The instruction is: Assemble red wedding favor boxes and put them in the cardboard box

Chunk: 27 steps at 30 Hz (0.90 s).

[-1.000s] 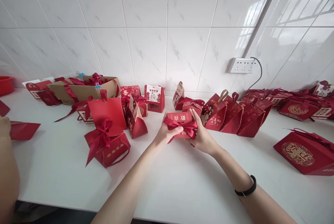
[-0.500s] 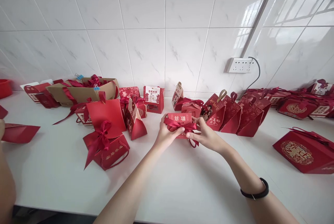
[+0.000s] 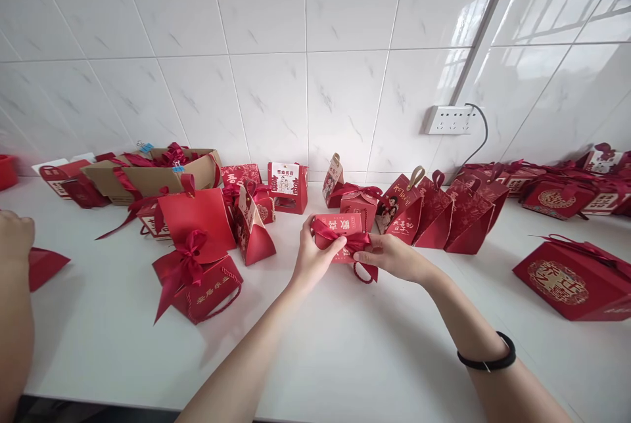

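A small red gift box (image 3: pixel 340 221) with gold characters sits between my two hands over the white table. Dark red satin ribbon (image 3: pixel 359 239) is tied round it in a bow, and a twisted cord loop hangs at its lower right. My left hand (image 3: pixel 315 249) grips the box's left side, its thumb pressing on the ribbon near the knot. On the right, my right hand (image 3: pixel 389 253) pinches the right part of the bow between thumb and fingers. Just behind stands another ribboned red box (image 3: pixel 359 202).
Red gift boxes (image 3: pixel 434 213) stand in a row at right, with a larger box (image 3: pixel 557 278) nearer. To the left are a bowed box (image 3: pixel 211 291) and a cardboard box of ribbon (image 3: pixel 142 183). Another person's arm (image 3: pixel 14 298) reaches in at far left. A power strip (image 3: pixel 448 120) hangs on the wall.
My right fingers have closed in on the right side of the bow. The other person's hand has come further into view at left, over the red card. The view has shifted slightly.
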Motion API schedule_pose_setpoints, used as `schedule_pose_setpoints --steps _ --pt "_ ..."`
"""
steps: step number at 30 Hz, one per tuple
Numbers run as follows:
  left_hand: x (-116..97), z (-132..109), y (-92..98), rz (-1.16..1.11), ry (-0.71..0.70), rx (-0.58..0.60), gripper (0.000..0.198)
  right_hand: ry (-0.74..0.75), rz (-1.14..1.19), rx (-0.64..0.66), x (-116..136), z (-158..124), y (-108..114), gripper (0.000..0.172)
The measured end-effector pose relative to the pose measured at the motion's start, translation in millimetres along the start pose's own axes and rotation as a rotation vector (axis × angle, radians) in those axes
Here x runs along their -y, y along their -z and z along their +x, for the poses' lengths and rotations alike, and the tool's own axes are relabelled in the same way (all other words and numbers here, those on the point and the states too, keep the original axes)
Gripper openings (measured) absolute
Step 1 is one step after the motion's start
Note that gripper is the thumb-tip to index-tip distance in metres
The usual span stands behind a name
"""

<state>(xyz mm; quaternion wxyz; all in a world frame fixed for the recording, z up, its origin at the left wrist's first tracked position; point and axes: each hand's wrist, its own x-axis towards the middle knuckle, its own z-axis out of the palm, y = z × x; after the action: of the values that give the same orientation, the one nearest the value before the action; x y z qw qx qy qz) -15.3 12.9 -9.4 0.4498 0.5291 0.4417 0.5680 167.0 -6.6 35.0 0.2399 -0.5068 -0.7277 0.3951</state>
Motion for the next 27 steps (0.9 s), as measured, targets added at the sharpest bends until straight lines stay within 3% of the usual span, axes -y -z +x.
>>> schedule_pose_setpoints --steps 8,14,21,25,27 --pt "-4.4 1.2 0.5 0.015 0.013 -0.024 0.068 0.022 -0.031 0.034 -1.7 0.4 5.0 0.035" --pt "-6.3 1.6 2.0 0.027 0.013 -0.018 0.064 0.062 -0.029 0.126 -0.7 -0.9 8.6 0.026" --pt "-8.6 2.4 3.0 0.024 0.003 -0.01 0.065 0.114 -0.044 0.186 -10.2 0.8 11.7 0.034" --pt "-11.1 2.8 4.2 0.01 -0.006 -0.015 0.063 0.106 -0.023 0.189 -11.1 1.2 13.4 0.038" --pt "-12.0 3.2 4.7 0.004 0.01 -0.026 0.064 0.097 0.023 0.117 -10.6 3.1 10.1 0.041"
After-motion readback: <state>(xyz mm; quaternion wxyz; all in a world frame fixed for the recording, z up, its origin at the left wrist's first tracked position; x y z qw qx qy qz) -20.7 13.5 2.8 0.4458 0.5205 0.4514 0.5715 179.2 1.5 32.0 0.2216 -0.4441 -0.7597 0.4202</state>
